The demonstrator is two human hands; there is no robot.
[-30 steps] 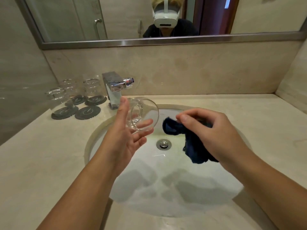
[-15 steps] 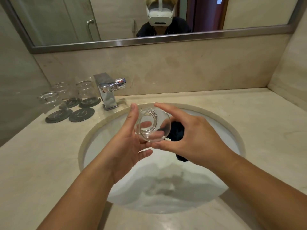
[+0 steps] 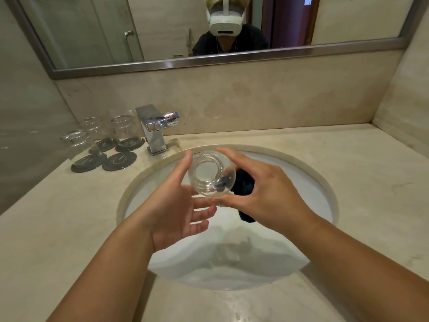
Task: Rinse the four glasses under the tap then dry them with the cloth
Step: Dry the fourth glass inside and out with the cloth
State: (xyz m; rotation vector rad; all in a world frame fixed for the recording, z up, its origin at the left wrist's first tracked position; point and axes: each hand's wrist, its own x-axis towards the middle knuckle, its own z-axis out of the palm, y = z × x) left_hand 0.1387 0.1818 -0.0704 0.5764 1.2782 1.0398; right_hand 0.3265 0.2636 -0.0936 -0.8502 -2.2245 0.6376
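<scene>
Change: the right hand (image 3: 262, 191), a second ago well apart to the right with the cloth (image 3: 243, 184), is now on the glass (image 3: 210, 175), and the gap between them is gone.
Glass: it is over the sink (image 3: 299, 175), between the two hands and nearer than the tap (image 3: 153, 129). It is tipped on its side with one end toward the camera (which end, I cannot tell).
Right hand: the forefinger arches over the top of the glass and the thumb sits under it, pinching it, with the cloth tucked under the palm.
Left hand: it lies wide and fairly flat (image 3: 176, 205), thumb up along the left side of the glass and fingers straight beneath it, more a support than a grip.
Cloth: it is dark blue and bunched just behind the glass, with a tail hanging toward the sink. A dark patch shows through the glass wall, but I cannot tell whether any cloth is inside.
Meaning: drying of this glass looks to be just starting, and no water runs from the tap.
Others: three glasses (image 3: 126, 130) stand on dark coasters (image 3: 131, 143) at the far left of the counter (image 3: 359, 182). A fourth coaster (image 3: 119, 161) is bare, probably this glass's place.
Writing: each coaster has a pale mark too small to read, the tap lever shows a red spot, and the headset (image 3: 226, 23) in the mirror (image 3: 92, 31) shows no legible brand.
</scene>
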